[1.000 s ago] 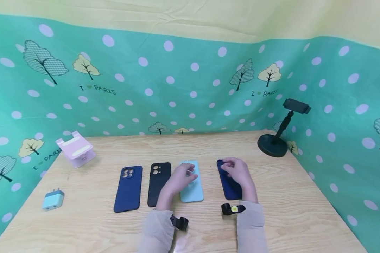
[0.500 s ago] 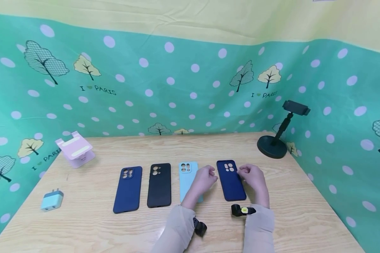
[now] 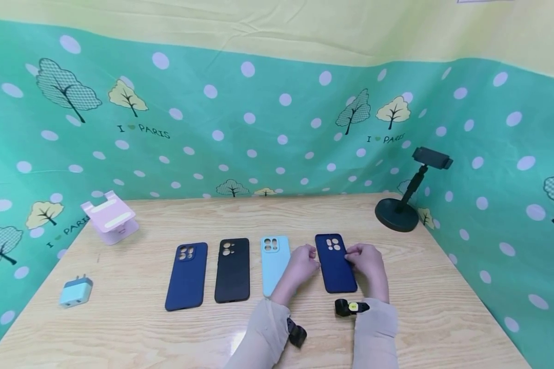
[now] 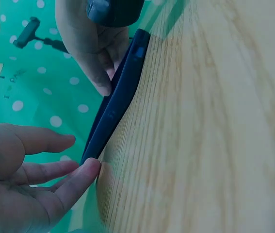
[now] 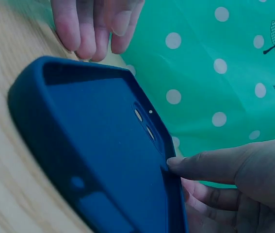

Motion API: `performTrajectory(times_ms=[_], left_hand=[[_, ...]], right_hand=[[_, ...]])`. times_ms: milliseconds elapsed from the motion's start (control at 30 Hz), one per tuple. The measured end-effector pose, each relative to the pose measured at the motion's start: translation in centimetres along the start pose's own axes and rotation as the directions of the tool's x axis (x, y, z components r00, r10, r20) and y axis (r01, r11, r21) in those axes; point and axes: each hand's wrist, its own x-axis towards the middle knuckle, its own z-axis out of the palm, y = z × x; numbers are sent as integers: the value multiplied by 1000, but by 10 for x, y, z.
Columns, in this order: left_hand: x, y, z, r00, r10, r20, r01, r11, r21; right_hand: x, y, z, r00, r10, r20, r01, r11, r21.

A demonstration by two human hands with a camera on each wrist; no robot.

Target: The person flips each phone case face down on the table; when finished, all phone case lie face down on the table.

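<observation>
On the right of the row in the head view, a navy blue phone case [image 3: 338,269] lies with its hollow inside up and its camera cutouts at the far end. My right hand [image 3: 369,264] pinches its right edge; in the right wrist view the thumb [image 5: 195,167] is on the inner side of the rim, the fingers outside. At the opposite long edge is my left hand [image 3: 300,269], its fingertips right at the rim and its thumb raised, as the left wrist view shows. A light blue phone case [image 3: 272,264] lies partly behind the left forearm.
Further left lie a black phone case [image 3: 232,277] and another navy phone case [image 3: 186,279], backs up. A pink stand [image 3: 113,218] and a light blue plug charger [image 3: 76,292] are at the left. A black phone holder [image 3: 399,212] stands at the back right.
Both hands have moved right, the left from over the light blue case to the navy case's left edge. The right hand has gone from over the navy case to its right edge.
</observation>
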Motion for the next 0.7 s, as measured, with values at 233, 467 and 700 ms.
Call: performTrajectory(times_ms=[233, 467, 700], left_hand=[[-1, 0, 3, 1000, 1, -8, -1, 999, 48], [-1, 2, 4, 999, -40, -5, 40, 999, 34], [-5, 4, 8, 998, -59, 35, 60, 998, -13]], right_hand=[[1, 1, 2, 1000, -2, 9, 2, 1000, 11], [2, 3, 1, 1000, -14, 25, 14, 1000, 9], [2, 3, 0, 999, 5, 47, -6, 1000, 25]])
